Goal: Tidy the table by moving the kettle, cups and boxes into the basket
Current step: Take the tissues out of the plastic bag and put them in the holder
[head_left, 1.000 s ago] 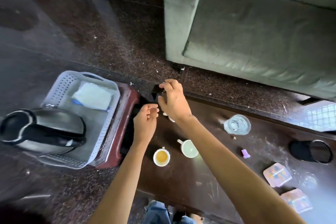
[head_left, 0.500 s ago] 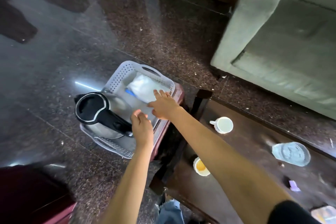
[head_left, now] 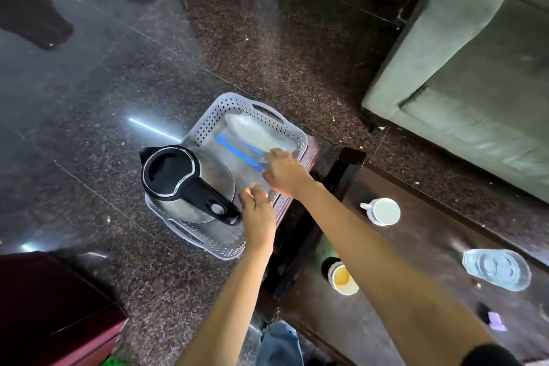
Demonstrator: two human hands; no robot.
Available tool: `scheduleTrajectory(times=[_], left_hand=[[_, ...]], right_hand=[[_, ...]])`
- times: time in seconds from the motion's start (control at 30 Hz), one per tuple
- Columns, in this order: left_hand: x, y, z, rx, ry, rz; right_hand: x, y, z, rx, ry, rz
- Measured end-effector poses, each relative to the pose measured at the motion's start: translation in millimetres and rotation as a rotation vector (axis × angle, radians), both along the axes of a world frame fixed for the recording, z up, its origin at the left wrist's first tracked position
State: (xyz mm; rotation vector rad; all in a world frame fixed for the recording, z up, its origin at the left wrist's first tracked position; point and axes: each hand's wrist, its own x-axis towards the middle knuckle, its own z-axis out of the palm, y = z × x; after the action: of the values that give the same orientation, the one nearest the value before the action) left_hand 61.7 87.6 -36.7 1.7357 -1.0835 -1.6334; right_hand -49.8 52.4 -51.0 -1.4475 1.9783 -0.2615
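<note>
Both hands moved off the counter (head_left: 430,232) to the basket (head_left: 208,125). Right hand (head_left: 285,175) reaches in, grip unclear. Left hand (head_left: 258,217) is loose, empty. Kettle (head_left: 184,181) is in. White cup (head_left: 383,211) and tea cup (head_left: 344,279) remain on the counter.

Count: 2 hands, left hand (head_left: 258,214) and right hand (head_left: 285,172). 1 kettle (head_left: 184,184), just left of the left hand. 1 basket (head_left: 208,128), under both hands. 1 white packet (head_left: 255,134), just past the right hand. 2 cups on the surface (head_left: 430,235), right of both hands: white cup (head_left: 383,211) and yellow-filled cup (head_left: 343,278). 1 clear glass dish (head_left: 496,269) and 1 small purple item (head_left: 496,324), further right.
</note>
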Motion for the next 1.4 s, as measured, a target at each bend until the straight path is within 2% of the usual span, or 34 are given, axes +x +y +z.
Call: scheduleTrajectory(times=[0.07, 0.17, 0.33, 0.4, 0.53, 0.7, 0.77, 0.87, 1.0, 1.13, 1.23, 1.33, 1.4], left_hand=[[-4.1, -3.9, 3.0, -0.003, 0.006, 0.004], [-14.0, -8.8, 19.6, 0.013, 0.06, -0.018], [-35.1, -5.0, 51.0, 0.121, 0.278, 0.026], [-45.0, 5.6, 65.5, 0.127, 0.36, 0.015], [-64.8, 47.7, 84.1, 0.027, 0.355, -0.226], [-87.4, 122.8, 89.3, 0.085, 0.219, -0.627], [-94.0, 153.4, 85.4, 0.089, 0.136, -0.673], [-99.8, 201.8, 75.7, 0.16, 0.126, -0.631], [-98.5, 266.3, 60.4, 0.147, 0.063, -0.633], [-94.7, 311.4, 48.6, 0.085, 0.004, -0.712], [-94.7, 336.7, 51.2, -0.016, -0.027, -0.762], [-92.9, 354.7, 51.0, -0.088, -0.075, -0.87], [-88.9, 363.4, 49.7, -0.162, -0.126, -0.956]], right_hand=[[-11.4, 8.6, 17.5, -0.175, -0.209, -0.138], [-25.4, 33.4, 41.7, -0.386, -0.393, -0.364], [-47.4, 93.9, 76.9, -0.561, -0.954, -0.763], [-56.4, 125.4, 85.0, -0.609, -1.027, -0.862], [-62.7, 193.9, 92.8, -0.633, -0.954, -1.006], [-56.0, 282.7, 95.7, -0.591, -0.927, -1.073], [-53.0, 317.6, 94.4, -0.566, -0.921, -1.102], [-48.6, 366.9, 87.7, -0.542, -0.831, -1.147], [-44.1, 429.3, 76.8, -0.524, -0.577, -1.212], [-49.1, 475.2, 60.8, -0.33, -0.36, -1.229], [-52.4, 501.6, 49.2, -0.21, -0.335, -1.283], [-52.3, 524.5, 42.7, -0.177, -0.287, -1.292], [-52.6, 538.3, 43.6, -0.17, -0.37, -1.302]])
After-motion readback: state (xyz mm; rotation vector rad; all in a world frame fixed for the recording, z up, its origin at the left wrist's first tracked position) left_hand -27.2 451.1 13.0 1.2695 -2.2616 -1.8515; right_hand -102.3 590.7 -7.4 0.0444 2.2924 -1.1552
